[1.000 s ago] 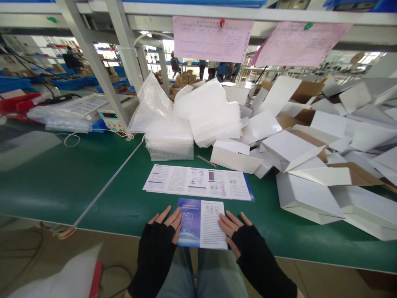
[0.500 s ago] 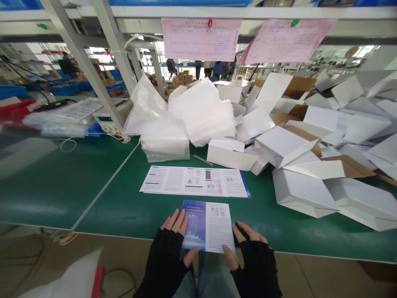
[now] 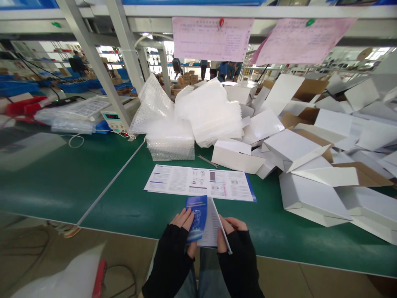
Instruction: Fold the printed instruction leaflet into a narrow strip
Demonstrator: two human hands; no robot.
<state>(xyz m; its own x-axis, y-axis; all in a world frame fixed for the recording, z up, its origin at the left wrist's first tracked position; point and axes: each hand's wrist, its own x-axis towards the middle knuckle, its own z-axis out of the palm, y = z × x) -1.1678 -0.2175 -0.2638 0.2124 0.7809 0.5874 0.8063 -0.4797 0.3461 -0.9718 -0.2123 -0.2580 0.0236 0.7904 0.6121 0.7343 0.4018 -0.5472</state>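
Note:
A blue-and-white printed leaflet (image 3: 198,219) is held at the table's front edge, its right panel raised and partly folded. My left hand (image 3: 182,225), in a black fingerless glove, grips the blue panel, fingers on top and thumb at the lower edge. On the other side my right hand (image 3: 231,231), gloved alike, pinches the raised white panel. Just beyond lies a long unfolded printed sheet (image 3: 198,182) flat on the green table, with a blue edge showing at its right end.
White cardboard boxes (image 3: 310,198) are heaped on the right. Bubble wrap (image 3: 170,142) and white foam sheets (image 3: 211,111) are piled at the back, with a wrench (image 3: 208,161) in front. A power supply (image 3: 116,120) stands back left. Pink papers (image 3: 214,39) hang from the shelf.
The leaflet lay nearly flat and spread before; now its right panel is lifted and turned inward. My right hand has moved left and closed on that panel. The view has shifted slightly.

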